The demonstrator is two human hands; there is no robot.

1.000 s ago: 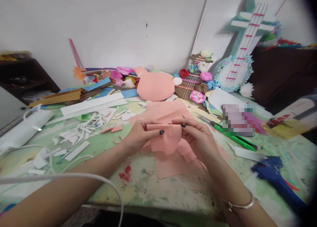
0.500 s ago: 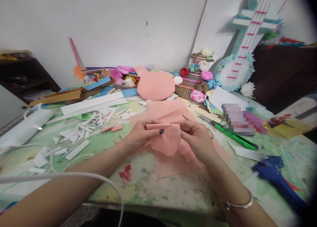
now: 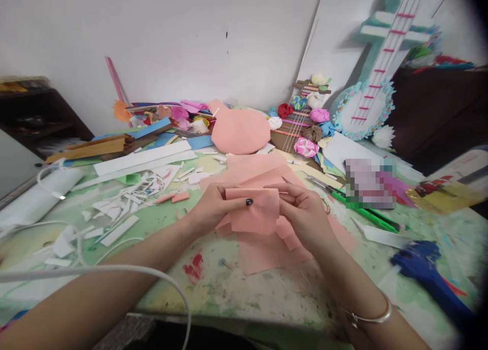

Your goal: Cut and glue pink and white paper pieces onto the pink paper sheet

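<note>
Both hands hold a small piece of pink paper (image 3: 254, 219) whose top edge is folded over. My left hand (image 3: 218, 206) pinches its left side, the thumb with a dark nail lying along the fold. At the right edge, my right hand (image 3: 303, 210) grips the paper between thumb and fingers. Scissors rest in or against the right hand: a blade tip (image 3: 286, 180) and a handle loop (image 3: 325, 205) show, the rest is hidden. Under the hands lies a larger pink sheet (image 3: 263, 258) with cut pieces on it. Farther back leans a pink lute-shaped cutout (image 3: 241, 131).
White scraps (image 3: 125, 197) litter the table's left, beside a white cable (image 3: 152, 272) crossing my left forearm. On the right lie a green utility knife (image 3: 366, 212) and a blue glue gun (image 3: 423, 266). Paper flowers (image 3: 305, 147) and a teal paper lute (image 3: 366, 106) stand behind.
The lower part of the held pink paper now hangs flatter and squarer. Both hands keep nearly the same place. The view has shifted slightly.
</note>
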